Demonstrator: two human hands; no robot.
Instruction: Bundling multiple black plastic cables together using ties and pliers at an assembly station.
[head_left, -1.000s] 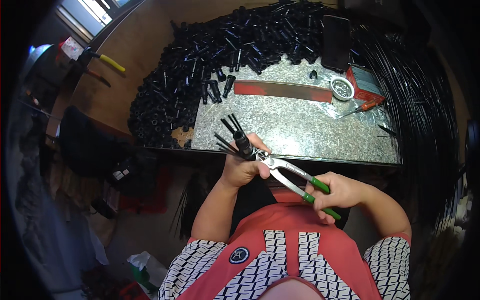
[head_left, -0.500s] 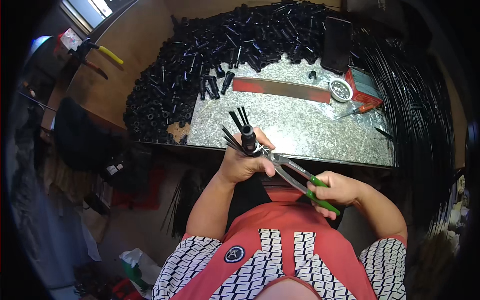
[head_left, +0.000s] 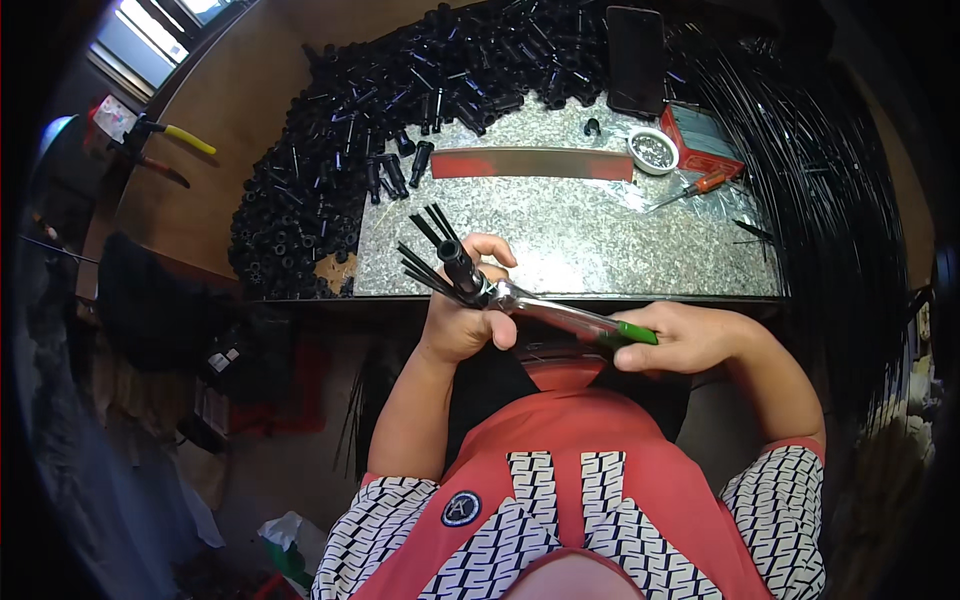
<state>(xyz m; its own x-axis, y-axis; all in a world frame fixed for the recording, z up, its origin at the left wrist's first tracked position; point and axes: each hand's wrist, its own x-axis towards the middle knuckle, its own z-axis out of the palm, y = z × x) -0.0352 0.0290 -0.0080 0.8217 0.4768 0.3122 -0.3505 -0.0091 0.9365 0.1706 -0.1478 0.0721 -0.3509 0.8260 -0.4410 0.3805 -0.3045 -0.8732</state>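
The hands [head_left: 690, 338] hold a black tube [head_left: 459, 264] (left) and pliers [head_left: 565, 315] (right), long axes pointing up-left.

Free to pass over the middle of the speckled surface [head_left: 570, 230], between its near edge and the flat red strip [head_left: 530, 163]. Blocked leftward and at the back by the heaped black parts [head_left: 400, 100], rightward by the white bowl [head_left: 655, 170], screwdriver [head_left: 711, 182] and dense black rods [head_left: 830, 200]. Crowded at the near edge by left hand [head_left: 462, 325] and pliers [head_left: 560, 315].
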